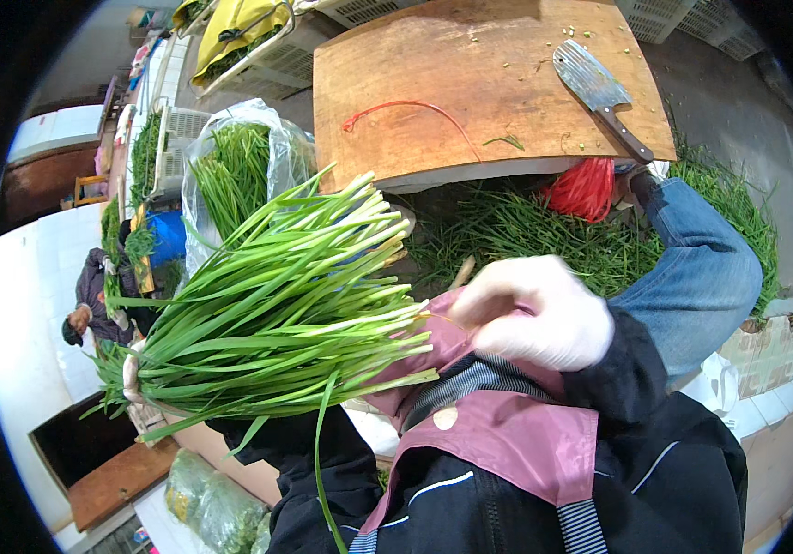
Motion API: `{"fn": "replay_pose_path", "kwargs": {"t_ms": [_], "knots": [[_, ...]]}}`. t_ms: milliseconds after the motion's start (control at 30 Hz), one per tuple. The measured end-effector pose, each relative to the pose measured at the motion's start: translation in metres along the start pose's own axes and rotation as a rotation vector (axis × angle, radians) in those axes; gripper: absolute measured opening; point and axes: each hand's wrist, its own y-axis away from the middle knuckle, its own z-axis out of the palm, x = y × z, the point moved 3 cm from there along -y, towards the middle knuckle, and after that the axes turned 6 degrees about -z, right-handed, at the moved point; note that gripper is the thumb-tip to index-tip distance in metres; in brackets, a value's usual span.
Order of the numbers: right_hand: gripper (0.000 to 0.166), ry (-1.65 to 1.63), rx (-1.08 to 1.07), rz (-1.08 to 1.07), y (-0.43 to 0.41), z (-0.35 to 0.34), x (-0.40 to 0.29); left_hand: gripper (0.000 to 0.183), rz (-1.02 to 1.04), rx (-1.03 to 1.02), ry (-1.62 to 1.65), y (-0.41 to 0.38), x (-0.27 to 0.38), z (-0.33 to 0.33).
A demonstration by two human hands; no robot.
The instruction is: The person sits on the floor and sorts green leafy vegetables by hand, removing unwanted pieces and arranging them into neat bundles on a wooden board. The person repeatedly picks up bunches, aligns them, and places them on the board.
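Note:
A large bundle of long green leafy stalks, perhaps garlic chives (285, 298), lies across my left forearm with its pale cut ends to the right. My left hand (131, 377), in a pale glove, is wrapped around the leafy end at the far left; most of it is hidden under the leaves. My right hand (542, 311), in a white glove and slightly blurred, is just right of the cut ends, thumb and forefinger together near a thin strand at the stalk tips. Beyond them, a cleaver (594, 83) and a red plastic tie (417, 104) lie on a wooden board (452, 62).
Red plastic strips (583, 190) hang below the board's near edge, above loose greens (521, 232) on the floor. A clear bag of greens (237, 166) stands left of the board. Plastic crates (271, 69) are behind. A person (102, 294) handles greens at far left.

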Motion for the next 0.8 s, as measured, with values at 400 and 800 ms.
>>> {"fn": "replay_pose_path", "kwargs": {"t_ms": [400,800], "knots": [[0.054,0.966,0.127,0.017,-0.002,-0.051,0.058,0.015,-0.565,-0.423,0.867,-0.006,0.007,0.006],[0.019,-0.355,0.195,0.046,-0.023,-0.043,0.064,0.019,-0.469,-0.480,1.314,-0.016,-0.004,0.014]]}}
